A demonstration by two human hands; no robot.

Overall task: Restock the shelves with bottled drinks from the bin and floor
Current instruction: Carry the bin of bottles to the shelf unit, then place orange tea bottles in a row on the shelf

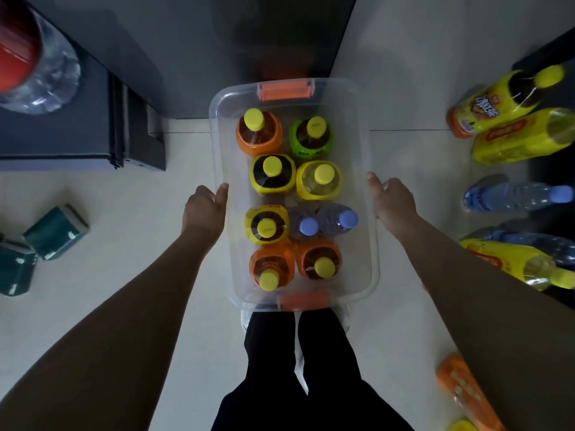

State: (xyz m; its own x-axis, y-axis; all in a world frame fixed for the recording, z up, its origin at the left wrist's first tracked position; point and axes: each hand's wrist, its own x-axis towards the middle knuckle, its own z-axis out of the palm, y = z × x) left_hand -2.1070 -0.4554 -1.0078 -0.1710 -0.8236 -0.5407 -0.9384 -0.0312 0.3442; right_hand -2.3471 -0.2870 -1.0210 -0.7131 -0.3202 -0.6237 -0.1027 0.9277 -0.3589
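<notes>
Clear bin (214, 141) sits centre frame, orange latch (284, 90) on the far end and another on the near end. Can't tell if it is lifted or on the floor (124, 275).

Left hand (205, 209) grips the left rim: thumb hooked over the edge, fingers hidden down the outside wall. Right hand (393, 200) grips the right rim the same way, fingers out of sight.

Inside the bin, all upright, caps up:
- Far row: orange-label bottle (258, 135), then green-label bottle (311, 138) to its right.
- Next row: two yellow-label bottles (273, 175).
- Then one more yellow-label, with two blue-cap water bottles (337, 219) to its right.
- Near row: two more orange-label.

More drinks (504, 101) stand along the right edge by a dark shelf (547, 172). Teal boxes (56, 231) on the floor at left. Big clear jug (40, 66) far left.
</notes>
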